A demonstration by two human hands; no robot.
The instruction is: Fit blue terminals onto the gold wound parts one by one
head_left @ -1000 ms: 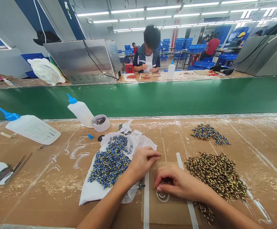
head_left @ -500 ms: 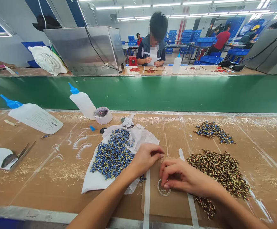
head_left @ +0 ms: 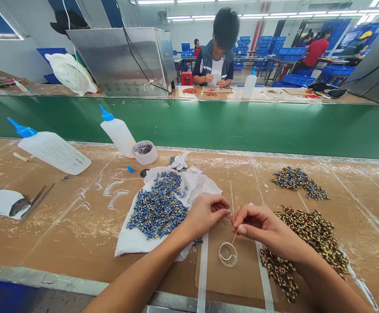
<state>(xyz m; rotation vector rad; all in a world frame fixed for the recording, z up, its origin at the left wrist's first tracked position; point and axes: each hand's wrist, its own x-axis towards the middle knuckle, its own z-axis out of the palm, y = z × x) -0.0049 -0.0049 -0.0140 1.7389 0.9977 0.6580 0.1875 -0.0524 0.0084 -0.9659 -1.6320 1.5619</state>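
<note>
My right hand [head_left: 257, 226] pinches a thin wooden stick [head_left: 234, 237], which slants down toward a small clear round dish [head_left: 220, 257] on a cardboard sheet. My left hand [head_left: 207, 214] is closed in a pinch close to the right fingertips; whatever is between its fingers is too small to make out. Left of it, a heap of small blue and yellow pieces [head_left: 156, 208] lies on a white plastic bag [head_left: 124, 248]. A larger heap of dark and yellow pieces [head_left: 313, 239] lies beyond my right hand, with a smaller blue-tinged pile [head_left: 300, 182] behind it.
Two white squeeze bottles [head_left: 58, 152] with blue nozzles lean at the left, near a tape roll [head_left: 145, 153]. Tweezers [head_left: 39, 200] lie by a white packet [head_left: 5, 202]. A green barrier [head_left: 209, 126] runs across the back; a co-worker [head_left: 215, 65] sits behind it.
My right hand has lifted away from the dish, up and to the right, so the stick and the whole dish now show. My left hand stays pinched nearby. The view has shifted slightly.
</note>
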